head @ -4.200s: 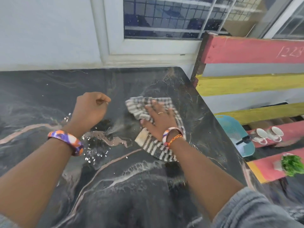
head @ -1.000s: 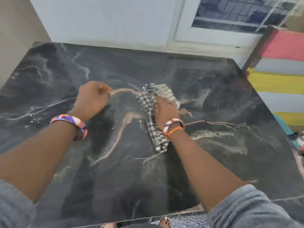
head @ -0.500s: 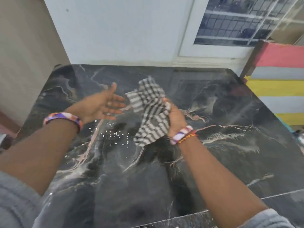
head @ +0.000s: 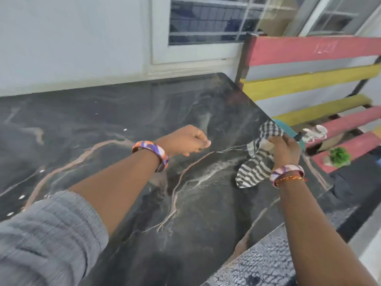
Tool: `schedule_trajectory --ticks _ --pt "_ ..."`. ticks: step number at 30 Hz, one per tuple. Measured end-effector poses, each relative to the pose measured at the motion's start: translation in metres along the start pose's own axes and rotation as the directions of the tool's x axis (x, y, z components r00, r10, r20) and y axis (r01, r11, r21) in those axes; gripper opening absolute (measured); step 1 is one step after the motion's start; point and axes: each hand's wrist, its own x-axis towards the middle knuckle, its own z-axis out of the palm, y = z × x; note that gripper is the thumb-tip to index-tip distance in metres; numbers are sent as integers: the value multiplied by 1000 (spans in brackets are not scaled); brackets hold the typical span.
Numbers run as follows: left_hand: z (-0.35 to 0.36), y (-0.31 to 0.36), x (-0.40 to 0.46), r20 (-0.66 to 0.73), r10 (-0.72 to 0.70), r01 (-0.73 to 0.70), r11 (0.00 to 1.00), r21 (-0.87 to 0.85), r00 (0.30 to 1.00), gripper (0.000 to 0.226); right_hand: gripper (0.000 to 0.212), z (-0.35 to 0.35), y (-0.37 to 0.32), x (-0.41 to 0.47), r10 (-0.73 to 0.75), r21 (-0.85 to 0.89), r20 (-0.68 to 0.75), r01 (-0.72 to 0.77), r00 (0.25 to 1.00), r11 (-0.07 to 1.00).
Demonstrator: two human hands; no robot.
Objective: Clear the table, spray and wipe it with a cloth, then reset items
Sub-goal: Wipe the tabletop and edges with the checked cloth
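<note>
The black marble table (head: 127,112) with pale veins fills the view and has a few small white specks on its left part. My right hand (head: 287,150) grips a bunched black-and-white checked cloth (head: 257,162) at the table's right edge, lifted off the surface. My left hand (head: 185,141) hovers over the middle of the table with its fingers curled into a loose fist and nothing in it.
A bench (head: 309,50) of red and yellow slats stands right of the table. On it lie a teal tray (head: 288,130), white cups (head: 315,133) and a small green plant (head: 339,156). A white wall and a barred window (head: 208,19) are behind the table.
My right hand has carried the cloth from the table's middle to its right edge. My left hand, open half a second ago, has curled into a fist.
</note>
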Motion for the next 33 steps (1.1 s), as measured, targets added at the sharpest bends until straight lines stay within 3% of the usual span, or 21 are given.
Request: schedule_trajectory --ticks 2,4,6,8,13,16,19,22,24,27,29,31,33 --pt "10 14 30 -17 44 -44 999 20 999 15 64 -12 9 20 13 -461 -19 -20 1000 887" --pt "19 23 53 -52 95 -91 993 68 994 14 73 -15 25 29 103 -745 76 -12 992 667" --pt "22 27 70 -98 134 -122 986 114 986 20 76 -8 45 37 98 -860 161 91 982 503" --pt "15 20 80 -160 135 -112 983 143 978 22 68 6 54 52 20 -887 206 178 978 425" --pt "-26 -18 75 -407 37 33 986 162 913 22 54 79 34 83 -127 -799 413 425 902 426" --pt "-54 -51 60 -580 -73 113 993 32 811 20 48 140 18 68 -190 -656 594 607 782 448" --pt "-75 -79 35 -668 -193 175 980 -95 718 19 44 191 8 20 -285 -382 740 730 609 566" --pt "-89 -91 10 -739 -249 221 965 -138 626 19 42 223 7 -32 -345 -117 828 739 441 663" --pt "-95 -90 0 -785 -247 236 963 -132 569 21 38 231 3 -50 -309 -39 858 650 412 759" --pt "-97 -81 -1 -809 -218 224 968 -109 545 22 35 216 -10 -49 -161 98 827 144 539 985" --pt "-89 -70 7 -799 -174 168 981 -93 575 21 38 191 -15 -37 -97 207 742 -89 663 974" --pt "-76 -56 21 -770 -112 129 991 -39 628 21 40 156 -20 -18 -70 297 609 -145 790 944" --pt "-55 -39 36 -713 -43 89 996 26 700 21 40 115 -24 7 -41 327 391 -96 920 940"
